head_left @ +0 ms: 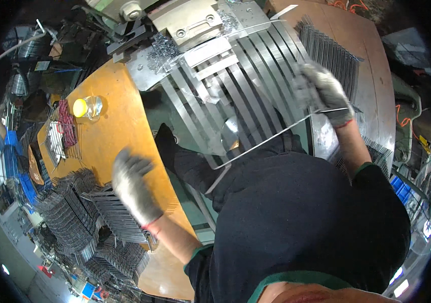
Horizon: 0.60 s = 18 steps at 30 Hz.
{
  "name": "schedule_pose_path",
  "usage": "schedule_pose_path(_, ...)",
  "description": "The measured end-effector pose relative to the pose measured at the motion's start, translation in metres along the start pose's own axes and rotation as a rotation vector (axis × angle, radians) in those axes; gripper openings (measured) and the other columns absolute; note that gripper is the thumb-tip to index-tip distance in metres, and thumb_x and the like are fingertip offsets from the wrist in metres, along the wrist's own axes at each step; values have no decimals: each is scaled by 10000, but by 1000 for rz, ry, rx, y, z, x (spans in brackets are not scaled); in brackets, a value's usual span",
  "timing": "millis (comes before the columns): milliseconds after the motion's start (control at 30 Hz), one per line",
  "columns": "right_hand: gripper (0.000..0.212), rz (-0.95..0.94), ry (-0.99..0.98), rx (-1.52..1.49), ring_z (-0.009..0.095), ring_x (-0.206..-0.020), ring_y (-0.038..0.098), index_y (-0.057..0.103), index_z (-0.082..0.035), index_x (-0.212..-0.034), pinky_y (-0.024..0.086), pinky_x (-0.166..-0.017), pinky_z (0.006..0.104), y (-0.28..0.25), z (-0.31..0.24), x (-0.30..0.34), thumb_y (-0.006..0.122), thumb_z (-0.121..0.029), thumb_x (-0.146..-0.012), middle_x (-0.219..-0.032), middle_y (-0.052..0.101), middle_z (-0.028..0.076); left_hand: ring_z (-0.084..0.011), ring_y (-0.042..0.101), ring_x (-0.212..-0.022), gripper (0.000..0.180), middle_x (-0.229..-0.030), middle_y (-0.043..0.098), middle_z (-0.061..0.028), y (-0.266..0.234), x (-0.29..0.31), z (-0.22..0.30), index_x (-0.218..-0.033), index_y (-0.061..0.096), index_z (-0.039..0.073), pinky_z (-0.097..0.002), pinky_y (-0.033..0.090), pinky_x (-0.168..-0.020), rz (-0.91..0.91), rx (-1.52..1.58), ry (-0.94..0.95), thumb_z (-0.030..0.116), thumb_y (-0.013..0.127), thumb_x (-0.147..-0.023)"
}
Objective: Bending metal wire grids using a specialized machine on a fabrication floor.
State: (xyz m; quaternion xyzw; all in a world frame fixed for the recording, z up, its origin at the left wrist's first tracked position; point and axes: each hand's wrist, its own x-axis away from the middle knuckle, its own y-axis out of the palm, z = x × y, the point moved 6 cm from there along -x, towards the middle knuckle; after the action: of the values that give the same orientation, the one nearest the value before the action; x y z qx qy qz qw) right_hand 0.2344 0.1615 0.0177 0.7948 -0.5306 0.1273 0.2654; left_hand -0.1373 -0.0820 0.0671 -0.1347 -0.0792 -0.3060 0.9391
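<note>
My left hand (135,189), in a grey-white work glove, is over the edge of the left wooden table with its fingers apart and somewhat blurred. It appears to hold nothing. Close beside it lie stacks of bent dark metal rods (112,214). In a matching glove, my right hand (326,93) is closed on a thin metal rod (271,137) above the right side of a slatted metal bed (248,86). The rod slants down and leftward across the slats toward my lap, and its lower end is bent. Motion smears the right fingers.
A machine with a pale metal block (187,25) stands at the far side, with metal shavings (162,54) beside it. More thin rods (331,55) are piled at right. The left wooden table (119,131) bears a clear yellow-capped bottle (90,107) and a dark red bundle (66,123).
</note>
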Motion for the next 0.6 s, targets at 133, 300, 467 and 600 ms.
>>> schedule_pose_path(133, 220, 260, -195, -179, 104, -669, 606, 585, -68, -1059, 496, -544, 230, -115, -23, 33, 527, -250, -950, -869, 631, 38, -306, 651, -838, 650, -1017, 662, -181, -233, 2, -47, -1242, 510, 11, -407, 521, -747, 564, -760, 182, 550, 504, -878)
schedule_pose_path(300, 221, 195, -251, -134, 91, -705, 580, 580, -62, -1108, 483, -615, 224, -266, -3, 34, 511, -213, -963, -867, 619, 16, -280, 630, -751, 701, -950, 673, -201, -357, 67, -149, -1043, 625, -72, -404, 497, -670, 671, -1100, -670, 589, 572, -817)
schedule_pose_path(467, 246, 423, -264, -50, 92, -778, 582, 572, -34, -1131, 480, -682, 219, -290, 11, 31, 507, -208, -971, -939, 618, 19, -251, 611, -809, 538, -1009, 661, -139, -430, 98, -263, -1041, 631, -74, -384, 481, -737, 802, -184, -547, 429, 610, -851)
schedule_pose_path(600, 327, 518, -159, 4, 117, -826, 605, 556, -12, -1190, 492, -696, 239, -346, 36, 21, 566, -222, -940, -943, 632, 16, -265, 619, -767, 263, -907, 671, -134, -505, 105, -277, -869, 645, 22, -391, 476, -696, 394, -798, -241, 276, 615, -810)
